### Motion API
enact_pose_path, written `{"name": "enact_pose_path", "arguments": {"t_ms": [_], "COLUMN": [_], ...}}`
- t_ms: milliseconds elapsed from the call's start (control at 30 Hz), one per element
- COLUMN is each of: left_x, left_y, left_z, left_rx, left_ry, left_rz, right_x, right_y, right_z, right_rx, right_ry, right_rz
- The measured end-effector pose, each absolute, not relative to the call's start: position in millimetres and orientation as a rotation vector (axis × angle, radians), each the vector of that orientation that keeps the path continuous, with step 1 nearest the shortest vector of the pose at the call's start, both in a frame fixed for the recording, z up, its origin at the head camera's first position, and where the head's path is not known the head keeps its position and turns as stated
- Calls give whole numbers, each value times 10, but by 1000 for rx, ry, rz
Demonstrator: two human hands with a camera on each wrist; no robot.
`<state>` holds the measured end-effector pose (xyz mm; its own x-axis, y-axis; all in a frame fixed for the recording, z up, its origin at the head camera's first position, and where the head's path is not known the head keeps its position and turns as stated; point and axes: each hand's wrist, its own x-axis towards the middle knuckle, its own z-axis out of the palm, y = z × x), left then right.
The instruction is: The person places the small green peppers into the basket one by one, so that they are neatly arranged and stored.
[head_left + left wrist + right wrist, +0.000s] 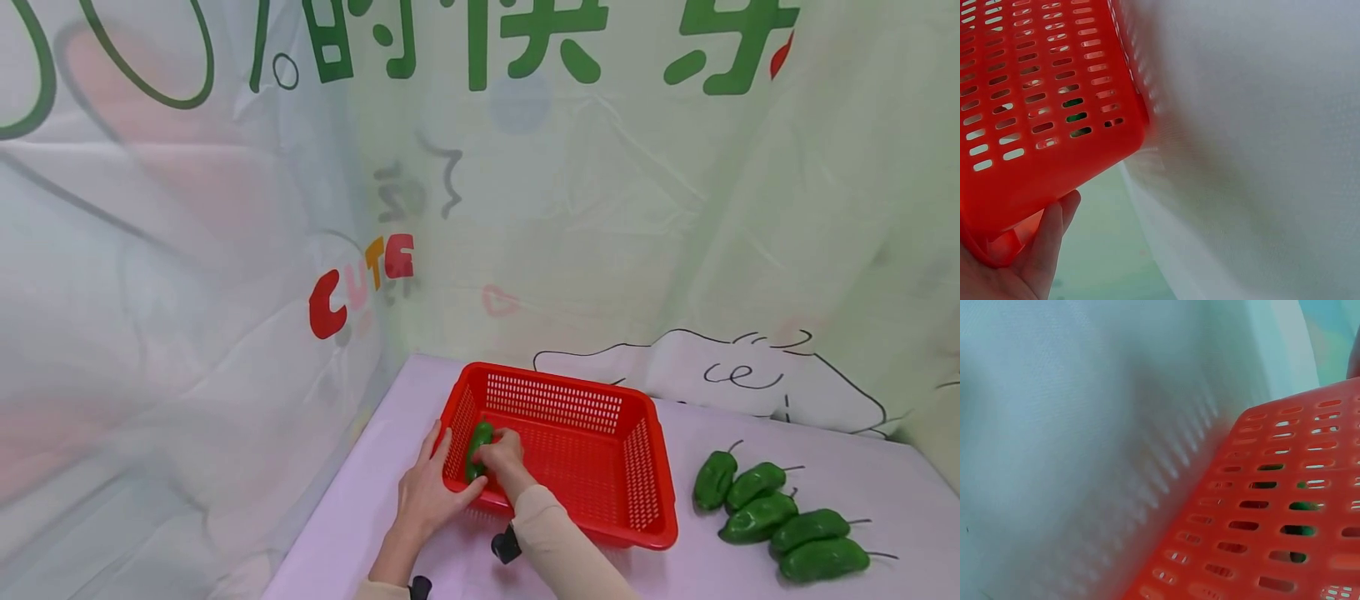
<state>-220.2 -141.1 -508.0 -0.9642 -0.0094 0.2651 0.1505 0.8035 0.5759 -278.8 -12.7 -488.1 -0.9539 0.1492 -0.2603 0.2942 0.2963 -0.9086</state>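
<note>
A red plastic basket with slotted walls stands on the table. Inside, along its left wall, lies a green pepper, which my right hand pinches with fingers and thumb. My left hand rests at the near left corner, its fingers extended along the left rim and its thumb spread over the front rim. In the left wrist view, fingers lie against the basket's outer side. Bits of green show through the slots of the basket wall in the right wrist view, where most of the right hand is hidden.
Several green peppers lie in a loose group on the pale table, right of the basket. Printed cloth hangs behind and as a wall on the left, close to the table's left edge.
</note>
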Motion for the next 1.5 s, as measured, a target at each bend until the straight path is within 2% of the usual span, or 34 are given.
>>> {"name": "enact_pose_path", "arguments": {"t_ms": [700, 1000, 1267, 1500], "left_x": [-2216, -2211, -2205, -2187], "left_y": [-1381, -1405, -1402, -1381], "left_z": [-5124, -5118, -5110, -5115], "left_rx": [-131, -115, -119, -121], "left_ry": [-2723, -2703, -2671, -2694], "left_rz": [-896, -916, -923, -931], "right_x": [-2806, -2778, -2782, -2787], "right_y": [-96, -58, 187, 596], "right_z": [-4924, -4785, -4556, -4382], "right_rx": [386, 381, 406, 407], "right_ry": [2473, 2467, 2377, 2279], "right_rz": [-1719, -1762, -1893, -2012]}}
